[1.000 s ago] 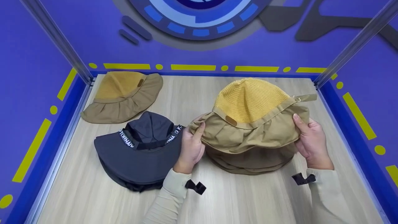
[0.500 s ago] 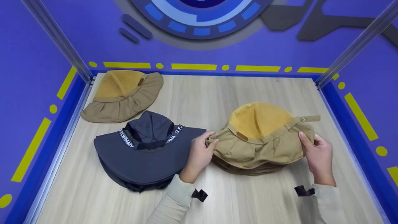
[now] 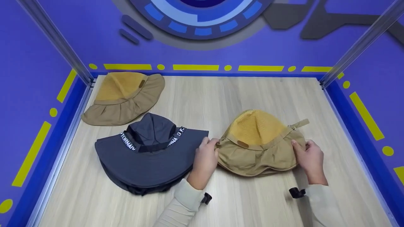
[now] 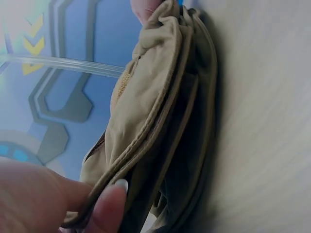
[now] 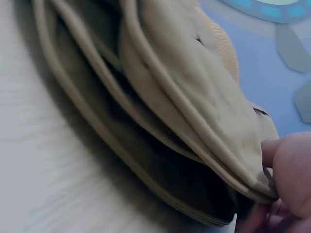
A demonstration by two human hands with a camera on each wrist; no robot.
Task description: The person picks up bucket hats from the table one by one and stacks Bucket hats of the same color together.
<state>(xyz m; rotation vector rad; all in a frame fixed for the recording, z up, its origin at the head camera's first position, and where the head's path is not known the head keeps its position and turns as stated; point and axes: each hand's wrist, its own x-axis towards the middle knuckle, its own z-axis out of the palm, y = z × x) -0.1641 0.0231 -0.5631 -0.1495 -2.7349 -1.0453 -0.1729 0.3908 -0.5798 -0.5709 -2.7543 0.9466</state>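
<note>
A sun hat [image 3: 255, 157] with a yellow knitted crown and khaki brim lies at the right of the table in the head view. My left hand [image 3: 205, 159] pinches the brim's left edge. On the other side, my right hand [image 3: 311, 159] grips its right edge, thumb on top. Several layered brim edges [image 4: 197, 116] show beneath it in the left wrist view. The right wrist view also has lower brims [image 5: 92, 121] close over the table. A small brown tag [image 3: 243, 144] marks the hat's band, and a strap [image 3: 300, 124] sticks out at the right.
Dark grey wide-brimmed hats [image 3: 151, 167] sit stacked left of my left hand, their brim close to it. A similar yellow and khaki hat [image 3: 123, 110] lies flat at the back left. Blue walls [image 3: 202, 56] enclose the wooden table [image 3: 252, 205].
Both hands have lowered the hat towards me onto the brown brims below, which it now mostly covers. Over the last half second it has shifted slightly left.
</note>
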